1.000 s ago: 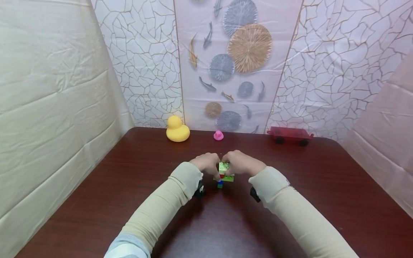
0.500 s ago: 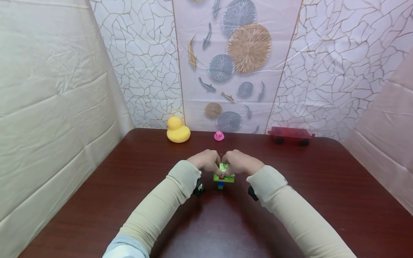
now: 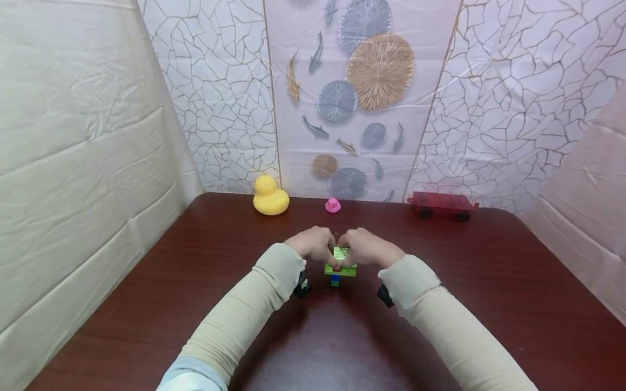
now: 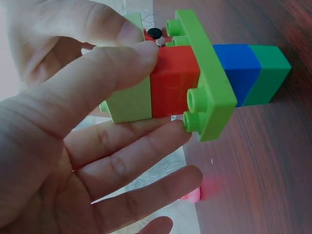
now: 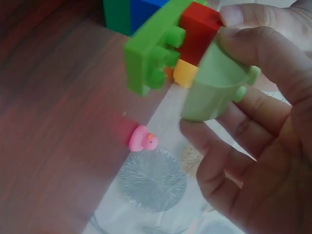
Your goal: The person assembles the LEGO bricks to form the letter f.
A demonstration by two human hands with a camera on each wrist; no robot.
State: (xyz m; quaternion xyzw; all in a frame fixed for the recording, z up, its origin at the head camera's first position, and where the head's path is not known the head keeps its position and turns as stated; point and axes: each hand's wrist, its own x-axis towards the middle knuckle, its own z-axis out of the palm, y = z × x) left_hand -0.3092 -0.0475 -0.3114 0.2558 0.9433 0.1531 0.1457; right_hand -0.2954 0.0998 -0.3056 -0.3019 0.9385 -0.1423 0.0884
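A tower of toy building bricks stands on the table between my hands. From the bottom it has a green brick [image 4: 269, 73], a blue brick [image 4: 239, 68], a flat lime-green plate [image 4: 214, 87], a red brick [image 4: 174, 80] and a pale green brick [image 5: 207, 90] on top. My left hand [image 3: 313, 244] pinches the tower where red meets pale green, thumb on the near side, some fingers outstretched behind. My right hand [image 3: 367, 247] pinches the pale green brick between thumb and fingers. In the head view, the hands cover part of the upper bricks.
Along the table's [image 3: 323, 347] back edge sit a large yellow duck [image 3: 270, 196], a small pink duck [image 3: 333, 205] and a red toy wagon [image 3: 442, 205] with black wheels. A patterned cloth [image 3: 235, 98] hangs behind them.
My left thumb has shifted up the tower, showing more of the lime-green plate's left side. My right hand and the tower stay in nearly the same place.
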